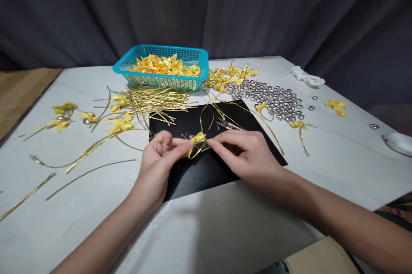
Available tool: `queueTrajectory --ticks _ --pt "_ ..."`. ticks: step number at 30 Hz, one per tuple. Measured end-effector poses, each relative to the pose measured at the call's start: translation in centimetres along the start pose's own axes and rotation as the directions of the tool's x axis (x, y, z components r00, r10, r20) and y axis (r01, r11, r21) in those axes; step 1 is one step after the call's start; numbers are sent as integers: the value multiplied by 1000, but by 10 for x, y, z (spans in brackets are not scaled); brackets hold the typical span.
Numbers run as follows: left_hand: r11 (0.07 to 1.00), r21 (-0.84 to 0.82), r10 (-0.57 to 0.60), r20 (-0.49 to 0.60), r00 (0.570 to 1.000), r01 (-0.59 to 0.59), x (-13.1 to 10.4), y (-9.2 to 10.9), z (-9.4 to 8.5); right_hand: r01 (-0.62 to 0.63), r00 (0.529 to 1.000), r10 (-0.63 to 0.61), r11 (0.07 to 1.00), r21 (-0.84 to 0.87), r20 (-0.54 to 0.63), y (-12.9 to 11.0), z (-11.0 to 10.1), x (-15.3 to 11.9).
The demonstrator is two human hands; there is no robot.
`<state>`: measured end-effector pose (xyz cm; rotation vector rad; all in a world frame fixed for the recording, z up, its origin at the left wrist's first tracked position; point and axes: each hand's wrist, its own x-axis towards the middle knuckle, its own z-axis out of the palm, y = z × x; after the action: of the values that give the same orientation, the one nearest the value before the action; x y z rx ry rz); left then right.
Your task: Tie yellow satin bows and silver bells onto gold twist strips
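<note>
Above the black mat [193,179], both hands meet at a small yellow ribbon flower [198,137] with gold cord looped around it. My left hand [165,153] pinches the flower's left side between thumb and finger. My right hand [246,149] has thumb and forefinger pressed together on the gold cord at the flower's right. A silver bead [191,137] shows just above the left fingertips. Small scissors [228,125] lie on the mat behind my right hand, partly covered by it.
A blue basket [161,77] of yellow flowers stands at the back. Before it lies a pile of gold cords [157,101]. Silver beads [277,100] spread at the back right. Finished-looking flowers [120,123] lie left, a white cloth [307,77] far right.
</note>
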<state>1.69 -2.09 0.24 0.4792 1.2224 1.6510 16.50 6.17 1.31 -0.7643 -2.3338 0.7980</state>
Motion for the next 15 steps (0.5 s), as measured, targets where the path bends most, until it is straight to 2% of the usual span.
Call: queueTrajectory --ticks 2,5,8,9,11,13,14,15 --pt "998 55 28 3 1000 -28 -1 -1 0 45 997 -48 998 -47 -62 -2 1 -4" --pt "993 104 54 -2 999 -54 -1 -3 -2 50 996 -50 999 -2 -67 -6 2 -8" --pt "990 134 54 9 999 -54 0 -5 -3 -47 999 51 976 211 -15 -11 1 -8" --pt "988 142 50 19 999 -52 0 -5 -3 -122 993 114 934 337 43 -12 0 -7" --pt "986 160 47 44 998 -54 0 -6 -3 -297 953 198 753 586 229 -14 -4 -4" --pt "981 184 51 60 997 -61 1 -5 -2 -448 887 192 572 687 419 -14 -10 0" --pt "978 199 57 63 996 -69 1 -4 -2 -498 858 196 546 674 475 -14 -13 2" --pt "973 216 66 64 996 -78 0 -3 -2 -522 842 229 571 634 489 -14 -15 3"
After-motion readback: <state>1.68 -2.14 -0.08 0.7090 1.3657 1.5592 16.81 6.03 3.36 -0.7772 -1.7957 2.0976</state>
